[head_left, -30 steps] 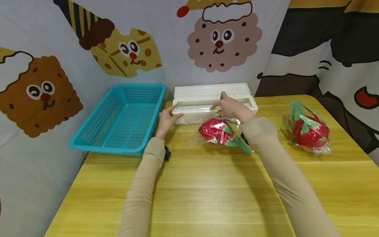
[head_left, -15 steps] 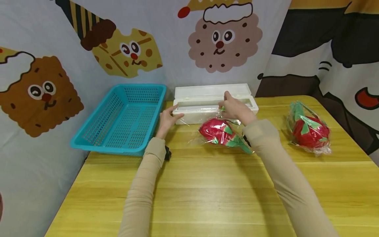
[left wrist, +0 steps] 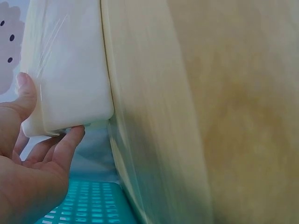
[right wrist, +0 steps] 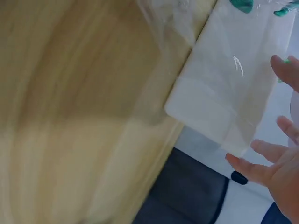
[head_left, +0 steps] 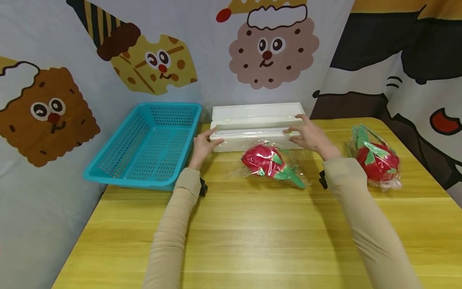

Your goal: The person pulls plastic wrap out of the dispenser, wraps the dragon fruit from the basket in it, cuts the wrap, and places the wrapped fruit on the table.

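A long white box [head_left: 249, 143] stands at the back of the table with its hinged lid [head_left: 258, 109] raised; it looks like a cling film dispenser. My left hand [head_left: 203, 148] grips its left end, thumb at the top edge and fingers round the end [left wrist: 44, 163]. At the right end, my right hand [head_left: 313, 137] has its fingers spread over the rim; whether they touch is hard to tell. Clear film covers part of the front [right wrist: 233, 84]. Just before the box lies a red and green dragon fruit [head_left: 265, 160] in clear plastic.
A blue perforated basket [head_left: 159, 156] stands left of the box. Another plastic-wrapped dragon fruit [head_left: 377, 160] lies at the right. Behind the wooden table [head_left: 252, 233] hangs a printed cloth [head_left: 216, 48].
My right hand has moved right, from the middle of the box to its right end, and its fingers have spread. The left hand stays at the left end.
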`<action>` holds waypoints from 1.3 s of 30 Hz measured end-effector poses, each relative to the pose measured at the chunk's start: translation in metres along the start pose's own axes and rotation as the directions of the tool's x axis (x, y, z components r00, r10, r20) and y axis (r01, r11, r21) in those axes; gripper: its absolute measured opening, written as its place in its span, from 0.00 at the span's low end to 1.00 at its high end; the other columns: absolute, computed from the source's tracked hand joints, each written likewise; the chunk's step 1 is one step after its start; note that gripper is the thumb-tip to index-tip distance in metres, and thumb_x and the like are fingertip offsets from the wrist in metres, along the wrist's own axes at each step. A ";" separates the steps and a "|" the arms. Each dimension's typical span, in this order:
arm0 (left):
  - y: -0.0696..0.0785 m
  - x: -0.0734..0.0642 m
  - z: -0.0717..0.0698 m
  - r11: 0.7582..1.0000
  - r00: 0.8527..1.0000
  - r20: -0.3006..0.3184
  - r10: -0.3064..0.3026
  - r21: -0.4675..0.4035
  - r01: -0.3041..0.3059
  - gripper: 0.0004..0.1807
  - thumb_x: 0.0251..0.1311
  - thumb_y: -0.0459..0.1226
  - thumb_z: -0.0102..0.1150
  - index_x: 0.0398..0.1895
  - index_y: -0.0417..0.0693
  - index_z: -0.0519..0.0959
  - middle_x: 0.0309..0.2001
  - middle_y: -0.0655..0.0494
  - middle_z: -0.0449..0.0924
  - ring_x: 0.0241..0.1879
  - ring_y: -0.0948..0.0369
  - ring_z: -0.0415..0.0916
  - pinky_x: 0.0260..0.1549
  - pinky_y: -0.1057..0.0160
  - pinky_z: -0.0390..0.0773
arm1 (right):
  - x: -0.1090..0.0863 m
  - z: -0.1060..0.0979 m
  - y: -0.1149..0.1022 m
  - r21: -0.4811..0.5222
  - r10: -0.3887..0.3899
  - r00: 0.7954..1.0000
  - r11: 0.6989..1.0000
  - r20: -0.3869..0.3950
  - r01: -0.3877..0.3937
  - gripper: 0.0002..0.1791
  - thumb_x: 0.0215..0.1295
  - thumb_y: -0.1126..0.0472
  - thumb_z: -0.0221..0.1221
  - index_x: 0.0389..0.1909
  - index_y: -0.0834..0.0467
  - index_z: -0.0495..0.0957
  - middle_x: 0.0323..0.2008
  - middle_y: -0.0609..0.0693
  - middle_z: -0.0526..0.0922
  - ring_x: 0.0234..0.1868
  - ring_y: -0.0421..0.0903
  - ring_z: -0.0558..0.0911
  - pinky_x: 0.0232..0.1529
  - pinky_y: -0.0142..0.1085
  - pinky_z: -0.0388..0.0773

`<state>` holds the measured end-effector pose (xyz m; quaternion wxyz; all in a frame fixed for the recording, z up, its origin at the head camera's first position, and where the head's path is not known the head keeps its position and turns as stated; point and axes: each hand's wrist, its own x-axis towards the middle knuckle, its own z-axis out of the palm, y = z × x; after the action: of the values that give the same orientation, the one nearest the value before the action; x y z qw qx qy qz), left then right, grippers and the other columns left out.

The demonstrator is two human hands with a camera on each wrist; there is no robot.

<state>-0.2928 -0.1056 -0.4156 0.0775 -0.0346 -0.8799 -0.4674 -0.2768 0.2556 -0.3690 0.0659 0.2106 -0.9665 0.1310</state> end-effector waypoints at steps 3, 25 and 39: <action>0.000 0.001 0.001 1.000 1.000 -0.001 0.006 -0.005 -0.006 0.32 0.53 0.42 0.68 0.63 0.49 0.72 0.59 0.46 0.77 0.42 0.52 0.72 0.55 0.56 0.63 | -0.001 0.002 0.005 0.052 -0.022 0.998 0.998 -0.054 0.025 0.16 0.60 0.62 0.64 0.50 0.55 0.82 0.72 0.66 0.50 0.38 0.62 0.83 0.40 0.54 0.79; 0.001 -0.003 -0.002 1.000 1.000 -0.015 -0.017 -0.007 0.016 0.31 0.53 0.45 0.68 0.63 0.53 0.73 0.41 0.41 0.82 0.36 0.55 0.64 0.49 0.59 0.60 | -0.012 0.009 0.013 0.023 -0.082 0.993 0.996 -0.081 0.084 0.23 0.57 0.66 0.64 0.56 0.57 0.78 0.75 0.59 0.47 0.50 0.61 0.81 0.43 0.46 0.82; -0.005 0.003 0.000 1.000 1.000 0.001 -0.014 -0.003 0.014 0.32 0.53 0.44 0.68 0.64 0.55 0.71 0.25 0.49 0.73 0.30 0.58 0.61 0.38 0.65 0.56 | -0.018 0.027 0.023 0.167 0.078 0.895 0.986 -0.440 -0.003 0.17 0.43 0.66 0.72 0.34 0.71 0.84 0.67 0.67 0.64 0.58 0.66 0.75 0.49 0.57 0.77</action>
<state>-0.2961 -0.1089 -0.4192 0.0739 -0.0287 -0.8795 -0.4693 -0.2721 0.2759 -0.4031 0.2651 0.1595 -0.9161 0.2551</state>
